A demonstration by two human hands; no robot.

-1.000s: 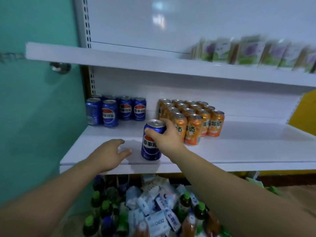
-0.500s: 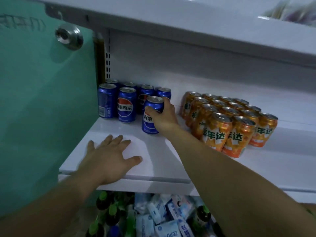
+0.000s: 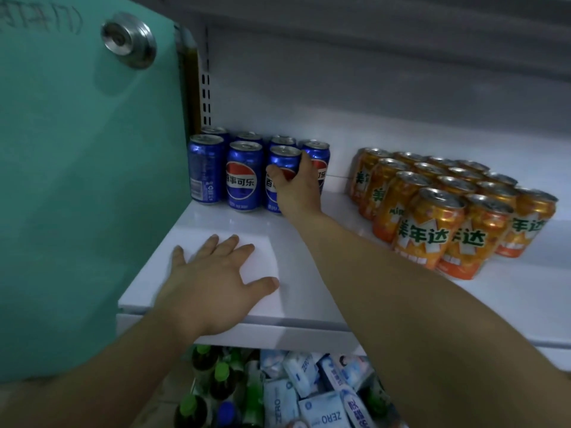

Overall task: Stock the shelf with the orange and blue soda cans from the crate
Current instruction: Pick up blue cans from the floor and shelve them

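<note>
My right hand (image 3: 295, 186) grips a blue soda can (image 3: 281, 163) that stands on the white shelf (image 3: 309, 273), in the front row of the blue cans (image 3: 244, 174) at the back left. Thumb on the can's left side, fingers wrapped round its right. Several orange soda cans (image 3: 432, 217) stand in a block on the shelf's right half. My left hand (image 3: 216, 279) lies flat on the shelf's front left part, fingers spread, holding nothing. No crate is in view.
A teal panel (image 3: 77, 180) with a metal knob (image 3: 129, 40) closes the shelf's left side. The shelf above overhangs at the top. Below the shelf lie green-capped bottles (image 3: 213, 381) and white-blue packets (image 3: 315, 390).
My right hand has pushed the blue can back from the shelf's front into the row of blue cans. My left hand has flattened on the shelf. The camera has moved closer and lower.
</note>
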